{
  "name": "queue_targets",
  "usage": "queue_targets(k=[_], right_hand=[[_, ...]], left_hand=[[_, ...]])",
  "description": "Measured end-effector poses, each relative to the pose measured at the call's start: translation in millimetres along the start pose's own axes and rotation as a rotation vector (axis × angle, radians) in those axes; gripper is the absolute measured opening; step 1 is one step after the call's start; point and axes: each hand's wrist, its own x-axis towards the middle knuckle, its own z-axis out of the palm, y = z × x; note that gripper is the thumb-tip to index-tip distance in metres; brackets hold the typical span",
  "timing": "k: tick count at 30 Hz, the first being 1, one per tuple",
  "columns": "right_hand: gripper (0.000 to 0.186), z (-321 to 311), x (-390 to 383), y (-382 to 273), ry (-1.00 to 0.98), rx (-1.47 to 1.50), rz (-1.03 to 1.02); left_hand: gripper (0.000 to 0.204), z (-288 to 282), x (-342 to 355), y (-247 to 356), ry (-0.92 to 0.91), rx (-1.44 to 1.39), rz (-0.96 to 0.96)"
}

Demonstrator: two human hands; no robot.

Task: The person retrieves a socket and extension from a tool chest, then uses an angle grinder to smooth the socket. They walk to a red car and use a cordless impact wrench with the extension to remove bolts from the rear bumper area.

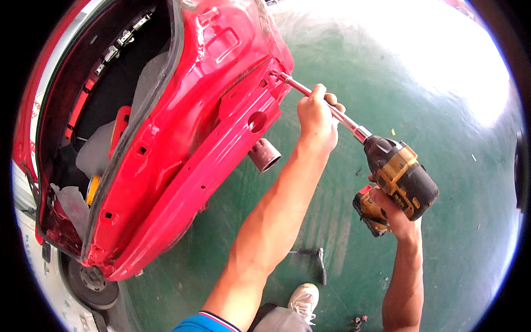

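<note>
My right hand [394,213] grips the handle of a yellow and black cordless impact wrench [406,177]. A long chrome extension bar [348,123] runs from its nose up and left to the red rear end of a car [166,182]. The bar's tip meets the bodywork near the upper right corner of the rear panel; what it sits on there is too small to make out. Partway along, my left hand [319,116] is closed around the bar, its thumb toward the car.
An exhaust tailpipe [264,155] sticks out below the rear panel. The open boot, edged by a rubber seal [119,166], holds loose items. On the green floor [459,265] lies a black-handled tool [322,265], near my shoe [303,301]. A wheel [93,282] shows at lower left.
</note>
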Motion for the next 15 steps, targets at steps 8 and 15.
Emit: queue_targets(k=[8, 15], right_hand=[[0.05, -16.1, -14.4, -5.7, 0.005, 0.135, 0.022], [0.056, -95.3, -40.6, 64.5, -0.092, 0.598, -0.113]], left_hand=[[0.018, 15.2, -37.4, 3.1, -0.064, 0.085, 0.028], [0.034, -6.6, -119.0, -27.2, -0.567, 0.652, 0.133]])
